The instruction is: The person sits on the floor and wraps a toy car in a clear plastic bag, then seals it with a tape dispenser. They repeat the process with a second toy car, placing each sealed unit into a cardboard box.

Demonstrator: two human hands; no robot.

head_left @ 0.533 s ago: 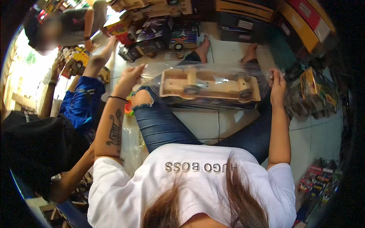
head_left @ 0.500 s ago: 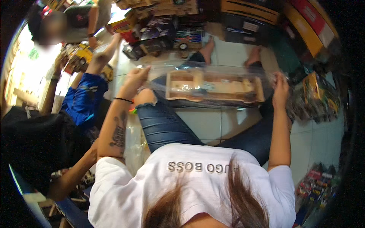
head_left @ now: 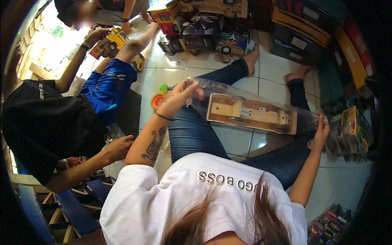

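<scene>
A long wooden toy vehicle (head_left: 259, 117) hangs in front of me inside a clear plastic bag (head_left: 222, 86), its underside with grey wheels facing up. At the bag's left end my left hand (head_left: 182, 94) is closed on the gathered plastic; its fingertips are slightly blurred. My right hand (head_left: 321, 131) pinches the opposite end of the film, at the right of the toy. Both hands hold only the plastic, and the toy lies between them above my spread legs. Just past my left wrist sits an orange and green roll of tape (head_left: 158, 100) on the floor.
Wrapped toy trucks (head_left: 204, 30) are stacked ahead. Dark and yellow boxes (head_left: 300, 34) stand at the far right, with plastic-wrapped packages (head_left: 354, 128) nearer. On my left, a person in a black shirt (head_left: 51, 130) sits close; another handles a yellow toy truck (head_left: 116, 42).
The view has swung left, so the scene sits further right. My left hand has gathered its end of the bag. The toy now tilts down toward my right hand, and the tape roll shows more.
</scene>
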